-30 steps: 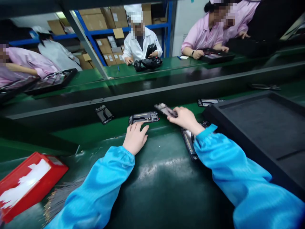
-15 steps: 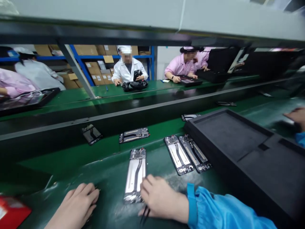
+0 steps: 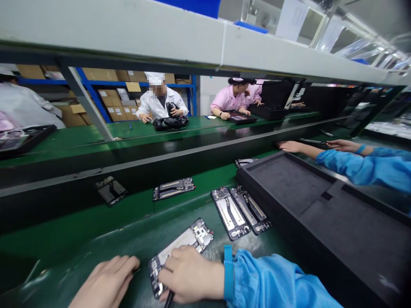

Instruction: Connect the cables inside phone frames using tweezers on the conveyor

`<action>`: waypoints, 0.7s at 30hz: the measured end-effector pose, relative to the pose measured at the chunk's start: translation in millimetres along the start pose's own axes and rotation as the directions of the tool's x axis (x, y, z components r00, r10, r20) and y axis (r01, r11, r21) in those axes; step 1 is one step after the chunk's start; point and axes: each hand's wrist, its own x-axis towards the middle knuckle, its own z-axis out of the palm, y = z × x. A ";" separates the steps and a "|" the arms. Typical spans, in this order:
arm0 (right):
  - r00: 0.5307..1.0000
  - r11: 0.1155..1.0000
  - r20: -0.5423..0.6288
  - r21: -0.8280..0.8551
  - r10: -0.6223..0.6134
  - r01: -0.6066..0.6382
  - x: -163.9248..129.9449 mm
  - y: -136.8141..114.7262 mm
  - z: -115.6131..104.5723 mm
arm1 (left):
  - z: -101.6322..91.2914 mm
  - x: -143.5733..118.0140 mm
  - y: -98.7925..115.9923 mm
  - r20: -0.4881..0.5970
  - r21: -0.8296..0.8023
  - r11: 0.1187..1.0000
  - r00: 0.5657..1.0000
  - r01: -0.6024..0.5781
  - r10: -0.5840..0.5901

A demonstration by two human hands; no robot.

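- Head view: the right hand (image 3: 189, 276) now lies over the phone frame (image 3: 183, 250), fingers pressing its near end; the frame has turned from upright to slanting on the green mat (image 3: 96, 239).
- A thin dark tool (image 3: 169, 298) pokes out below that hand.
- The left hand (image 3: 105, 284) rests flat and empty just left of the frame.
- Two more frames (image 3: 240, 209) lie beside the black tray (image 3: 321, 214).

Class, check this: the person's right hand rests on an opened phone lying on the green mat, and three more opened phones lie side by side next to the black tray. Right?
Not quite. The head view shows two phones side by side next to the black tray, not three. The right hand does rest on an opened phone on the green mat.
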 end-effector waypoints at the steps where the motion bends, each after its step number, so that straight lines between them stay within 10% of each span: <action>1: 0.999 0.999 0.016 0.010 0.035 -0.035 0.8 0.9 -0.6 | -1.5 4.1 8.4 -0.013 -0.048 0.998 0.999 -0.035 0.034; 8: 0.972 0.930 0.033 0.282 0.235 -0.234 -4.6 17.5 -18.0 | 7.7 19.6 43.8 -0.190 -0.260 0.958 0.979 -0.124 0.076; 13: 0.907 0.619 -0.078 0.754 0.414 -0.218 1.2 32.6 -30.9 | 18.4 14.5 48.8 -0.294 -0.385 0.919 0.955 -0.084 -0.036; 21: 0.917 0.497 0.092 0.817 0.389 -0.293 5.4 32.3 -25.7 | 19.9 20.5 58.4 -0.304 -0.317 0.947 0.951 -0.042 -0.059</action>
